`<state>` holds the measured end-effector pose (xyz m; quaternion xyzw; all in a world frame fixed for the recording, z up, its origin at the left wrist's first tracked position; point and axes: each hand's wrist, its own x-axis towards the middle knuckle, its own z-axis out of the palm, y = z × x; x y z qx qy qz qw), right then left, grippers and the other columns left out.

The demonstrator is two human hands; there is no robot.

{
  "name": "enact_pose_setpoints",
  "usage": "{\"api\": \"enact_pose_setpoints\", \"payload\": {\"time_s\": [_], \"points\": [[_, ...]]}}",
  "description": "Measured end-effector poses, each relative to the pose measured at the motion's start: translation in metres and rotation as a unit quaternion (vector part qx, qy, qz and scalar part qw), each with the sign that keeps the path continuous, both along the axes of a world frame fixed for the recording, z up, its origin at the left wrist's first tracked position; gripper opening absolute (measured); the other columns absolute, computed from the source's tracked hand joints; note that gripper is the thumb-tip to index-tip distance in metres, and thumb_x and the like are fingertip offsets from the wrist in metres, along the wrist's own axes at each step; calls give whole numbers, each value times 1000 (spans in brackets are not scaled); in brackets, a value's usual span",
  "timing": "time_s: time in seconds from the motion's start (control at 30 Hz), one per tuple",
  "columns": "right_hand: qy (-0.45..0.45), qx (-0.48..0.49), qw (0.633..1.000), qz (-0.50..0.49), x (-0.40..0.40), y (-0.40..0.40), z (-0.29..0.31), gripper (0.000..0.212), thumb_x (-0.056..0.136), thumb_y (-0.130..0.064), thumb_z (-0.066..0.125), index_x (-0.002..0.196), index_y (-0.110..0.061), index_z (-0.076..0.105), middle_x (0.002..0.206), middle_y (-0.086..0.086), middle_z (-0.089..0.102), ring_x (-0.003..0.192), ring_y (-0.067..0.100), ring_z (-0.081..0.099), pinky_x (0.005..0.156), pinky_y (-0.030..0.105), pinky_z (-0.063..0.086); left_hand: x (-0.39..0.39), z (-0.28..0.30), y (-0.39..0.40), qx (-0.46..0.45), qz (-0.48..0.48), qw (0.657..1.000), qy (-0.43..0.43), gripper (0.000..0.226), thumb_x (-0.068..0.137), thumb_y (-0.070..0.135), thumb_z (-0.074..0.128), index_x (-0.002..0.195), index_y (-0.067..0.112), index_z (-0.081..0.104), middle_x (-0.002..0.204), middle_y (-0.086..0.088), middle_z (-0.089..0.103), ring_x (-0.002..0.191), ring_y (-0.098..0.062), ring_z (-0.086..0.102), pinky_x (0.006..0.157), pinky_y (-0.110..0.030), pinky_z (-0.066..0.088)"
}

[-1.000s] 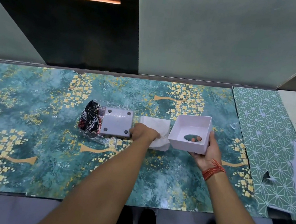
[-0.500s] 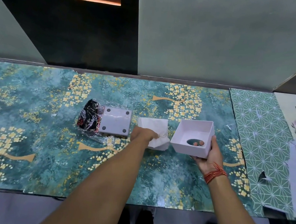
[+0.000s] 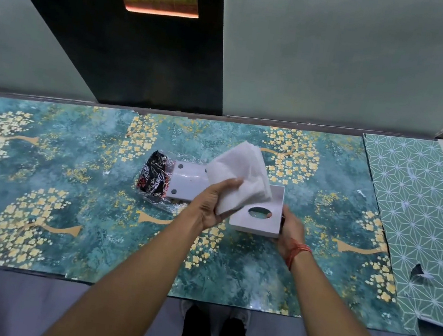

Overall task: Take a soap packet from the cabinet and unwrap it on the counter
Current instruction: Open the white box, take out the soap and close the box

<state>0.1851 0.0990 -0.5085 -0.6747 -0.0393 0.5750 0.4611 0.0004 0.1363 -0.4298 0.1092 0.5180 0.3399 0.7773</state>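
Note:
My left hand (image 3: 211, 204) grips a stack of white paper tissues (image 3: 239, 177), lifted off the counter and held over the open white box. My right hand (image 3: 291, 229) holds that white box (image 3: 260, 215) by its right side; an oval hole shows in its bottom. To the left, a white lid with dark round feet (image 3: 186, 181) lies upside down on a crumpled clear wrapper. A black packet with red and white print (image 3: 154, 177) lies in the wrapper beside the lid.
The counter (image 3: 69, 204) has a teal covering with yellow tree patterns. A green geometric sheet (image 3: 416, 221) covers its right end. A dark panel (image 3: 145, 53) with stickers rises behind the counter. My feet show below the front edge.
My left hand has lifted the white tissues from the counter and brought them over the box. My right hand has drawn the box left, closer to the lid.

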Motion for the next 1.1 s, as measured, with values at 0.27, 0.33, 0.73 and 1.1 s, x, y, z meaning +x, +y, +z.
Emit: {"api": "enact_pose_setpoints", "payload": {"time_s": [0.27, 0.33, 0.73, 1.1], "points": [[-434, 52, 898, 47, -10, -4, 32, 28, 96, -30, 46, 93, -10, 66, 91, 9, 65, 83, 27, 57, 73, 33, 44, -9, -9, -14, 41, -80, 996, 24, 35, 70, 13, 80, 101, 4, 68, 85, -7, 77, 74, -21, 72, 65, -30, 62], [-358, 127, 925, 13, -16, -3, 52, 36, 98, -39, 44, 93, -10, 64, 87, 4, 64, 80, 22, 57, 72, 35, 47, -8, -11, -12, 57, -93, 994, 19, 40, 63, 13, 85, 100, 5, 70, 93, -10, 77, 82, -24, 71, 75, -35, 62], [-168, 109, 971, 129, -31, 3, 74, 21, 88, -25, 64, 103, -11, 60, 101, 11, 66, 87, 30, 63, 64, 34, 51, 13, -4, 1, 115, -139, 962, 205, 50, 76, 41, 71, 115, 10, 67, 103, -3, 70, 90, -22, 64, 70, -32, 49], [-183, 65, 975, 110, -35, 0, 57, 26, 92, -28, 58, 109, -8, 53, 94, 4, 61, 78, 18, 59, 61, 32, 47, 19, -14, 4, 93, -122, 964, 219, 29, 91, 37, 56, 102, 11, 62, 100, -14, 66, 83, -27, 61, 71, -34, 46]]}}
